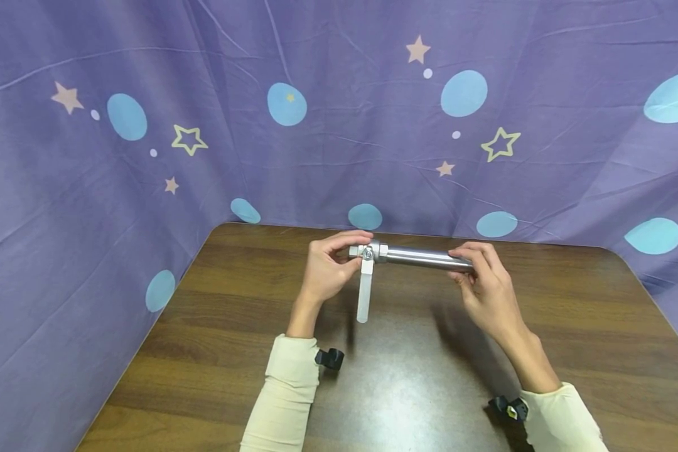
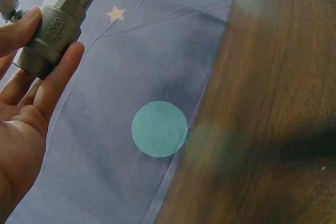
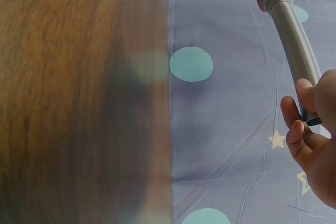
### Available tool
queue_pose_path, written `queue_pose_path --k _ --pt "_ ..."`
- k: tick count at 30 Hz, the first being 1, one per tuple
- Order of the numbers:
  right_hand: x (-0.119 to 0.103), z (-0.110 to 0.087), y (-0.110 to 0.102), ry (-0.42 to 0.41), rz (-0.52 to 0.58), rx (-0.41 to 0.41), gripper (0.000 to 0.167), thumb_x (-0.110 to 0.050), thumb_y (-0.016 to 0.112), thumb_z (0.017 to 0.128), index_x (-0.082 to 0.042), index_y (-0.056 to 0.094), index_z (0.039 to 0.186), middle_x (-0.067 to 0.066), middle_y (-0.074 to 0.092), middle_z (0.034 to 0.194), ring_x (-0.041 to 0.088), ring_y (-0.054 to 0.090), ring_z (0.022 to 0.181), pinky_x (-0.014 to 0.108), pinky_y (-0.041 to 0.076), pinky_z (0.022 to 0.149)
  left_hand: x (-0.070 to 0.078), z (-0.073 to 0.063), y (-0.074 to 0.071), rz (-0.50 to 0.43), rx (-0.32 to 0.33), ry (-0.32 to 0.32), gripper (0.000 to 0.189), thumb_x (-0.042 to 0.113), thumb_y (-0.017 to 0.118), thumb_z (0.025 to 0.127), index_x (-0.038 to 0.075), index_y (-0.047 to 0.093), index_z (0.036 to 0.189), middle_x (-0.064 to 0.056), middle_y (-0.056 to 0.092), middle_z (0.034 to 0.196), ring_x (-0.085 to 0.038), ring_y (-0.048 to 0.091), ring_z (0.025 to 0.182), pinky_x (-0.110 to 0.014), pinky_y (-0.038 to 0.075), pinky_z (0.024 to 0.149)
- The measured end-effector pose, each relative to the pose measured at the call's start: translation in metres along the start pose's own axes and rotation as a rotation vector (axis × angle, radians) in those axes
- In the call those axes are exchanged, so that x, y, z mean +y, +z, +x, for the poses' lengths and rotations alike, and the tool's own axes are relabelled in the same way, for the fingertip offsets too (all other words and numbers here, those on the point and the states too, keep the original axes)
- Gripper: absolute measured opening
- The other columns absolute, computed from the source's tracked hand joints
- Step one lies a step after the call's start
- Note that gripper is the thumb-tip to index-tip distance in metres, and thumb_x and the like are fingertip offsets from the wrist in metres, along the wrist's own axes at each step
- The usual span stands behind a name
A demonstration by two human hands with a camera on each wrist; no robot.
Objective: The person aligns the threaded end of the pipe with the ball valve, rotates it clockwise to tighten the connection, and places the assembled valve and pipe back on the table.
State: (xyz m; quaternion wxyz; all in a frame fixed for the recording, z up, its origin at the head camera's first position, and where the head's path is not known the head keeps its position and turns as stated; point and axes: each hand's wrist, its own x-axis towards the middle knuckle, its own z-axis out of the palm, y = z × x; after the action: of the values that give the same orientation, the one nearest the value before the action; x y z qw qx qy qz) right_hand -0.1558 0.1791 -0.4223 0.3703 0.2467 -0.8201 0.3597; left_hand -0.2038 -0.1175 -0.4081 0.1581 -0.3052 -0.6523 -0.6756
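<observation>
Both hands hold one assembly, a ball valve (image 1: pixel 368 252) joined to a straight metal pipe (image 1: pixel 420 257), level above the table. My left hand (image 1: pixel 330 267) grips the valve body (image 2: pixel 55 32) between thumb and fingers; raised lettering shows on it in the left wrist view. The valve's flat lever handle (image 1: pixel 365 294) points down toward the near side. At the pipe's far right end my right hand (image 1: pixel 488 289) pinches the tube (image 3: pixel 296 45) between thumb and fingers. The pipe's open end shows by the right palm in the right wrist view.
A wooden table (image 1: pixel 215 351) lies beneath the hands, reflecting a bright glare near its front middle. A purple curtain (image 1: pixel 339 144) with stars and blue spots hangs behind it and along the left. Black wrist mounts (image 1: pixel 330 358) sit at both sleeves.
</observation>
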Motion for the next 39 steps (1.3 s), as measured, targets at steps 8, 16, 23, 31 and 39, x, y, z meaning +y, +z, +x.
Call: queue_pose_path --k 8,16,23,31,39 --pt "0.0009 -0.0005 -0.0010 0.003 -0.011 -0.023 0.042 0.012 0.082 0.084 0.002 0.071 0.123 0.020 0.069 0.122 0.013 0.057 0.088 0.011 0.043 0.072 -0.0015 -0.0005 -0.0004 0.000 -0.001 0.007 0.034 -0.026 0.067 0.075 -0.017 0.075 0.108 -0.035 0.074 0.120 -0.006 0.073 0.114 -0.024 0.064 0.096" --pt "0.0012 -0.0017 -0.0017 0.005 -0.005 -0.024 0.043 0.012 0.080 0.084 0.002 0.072 0.125 0.020 0.070 0.122 0.024 0.065 0.101 0.008 0.045 0.081 -0.0012 -0.0008 -0.0001 -0.010 -0.005 0.005 0.034 -0.026 0.067 0.075 -0.018 0.074 0.107 -0.036 0.073 0.120 -0.005 0.073 0.115 -0.023 0.065 0.094" --pt "0.0026 -0.0028 -0.0029 0.032 -0.010 -0.054 0.041 0.009 0.078 0.089 0.001 0.071 0.128 0.021 0.069 0.124 0.027 0.067 0.106 0.005 0.044 0.090 -0.0008 -0.0004 -0.0003 -0.010 -0.009 0.007 0.034 -0.026 0.067 0.075 -0.017 0.074 0.107 -0.036 0.073 0.120 -0.005 0.073 0.114 -0.023 0.065 0.094" --pt "0.0035 -0.0030 -0.0031 0.036 -0.007 -0.055 0.044 0.012 0.076 0.089 -0.001 0.071 0.130 0.018 0.070 0.124 0.010 0.063 0.092 0.001 0.045 0.085 -0.0003 -0.0004 -0.0001 -0.014 -0.011 -0.001 0.033 -0.025 0.068 0.075 -0.018 0.074 0.107 -0.037 0.073 0.120 -0.005 0.074 0.114 -0.025 0.065 0.095" --pt "0.0034 -0.0023 -0.0041 0.028 -0.017 -0.067 0.042 0.010 0.076 0.090 -0.001 0.071 0.130 0.017 0.070 0.124 0.009 0.062 0.092 0.004 0.045 0.085 -0.0009 -0.0006 -0.0008 -0.012 -0.011 0.000 0.033 -0.025 0.068 0.076 -0.018 0.074 0.107 -0.037 0.073 0.120 -0.005 0.074 0.114 -0.025 0.065 0.096"
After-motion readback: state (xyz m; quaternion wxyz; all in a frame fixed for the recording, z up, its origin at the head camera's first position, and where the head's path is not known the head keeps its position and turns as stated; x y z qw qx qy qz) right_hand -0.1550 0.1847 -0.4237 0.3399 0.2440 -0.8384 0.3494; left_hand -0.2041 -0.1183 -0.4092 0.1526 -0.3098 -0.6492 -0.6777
